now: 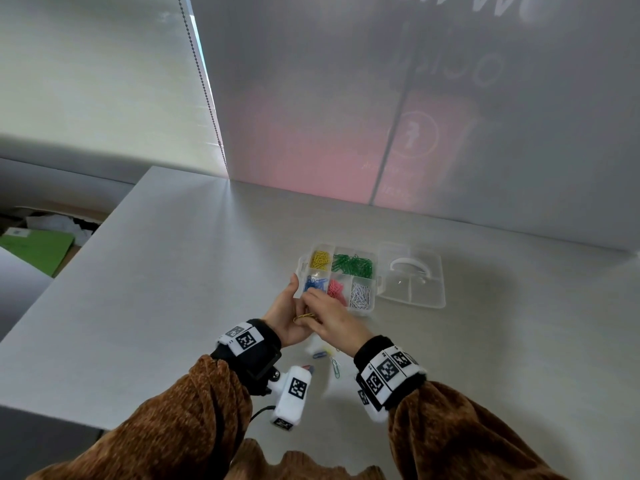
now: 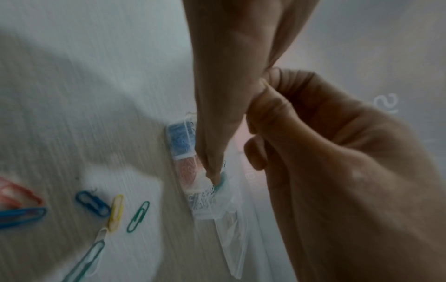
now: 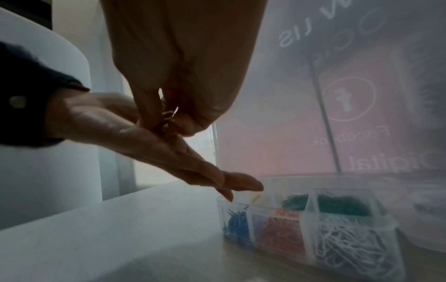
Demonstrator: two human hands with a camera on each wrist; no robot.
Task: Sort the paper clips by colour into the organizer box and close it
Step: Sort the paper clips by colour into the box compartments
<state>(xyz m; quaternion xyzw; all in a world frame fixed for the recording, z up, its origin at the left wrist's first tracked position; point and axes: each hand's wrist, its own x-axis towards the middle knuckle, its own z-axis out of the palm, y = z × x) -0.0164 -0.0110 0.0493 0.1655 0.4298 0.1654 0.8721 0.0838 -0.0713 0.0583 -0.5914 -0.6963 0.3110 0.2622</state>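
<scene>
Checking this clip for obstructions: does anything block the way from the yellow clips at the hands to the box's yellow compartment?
Nothing visible does. The right hand pinches yellow wire paper clips over the flat left hand. The clear plastic organizer box lies open, its yellow compartment uncovered beyond the blue one.

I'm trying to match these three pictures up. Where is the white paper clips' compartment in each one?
Head: white paper clips, box's near right corner.
Left wrist: low centre, below a fingertip.
Right wrist: bottom right.
Shared landmark: the pink clips next to them.
</scene>
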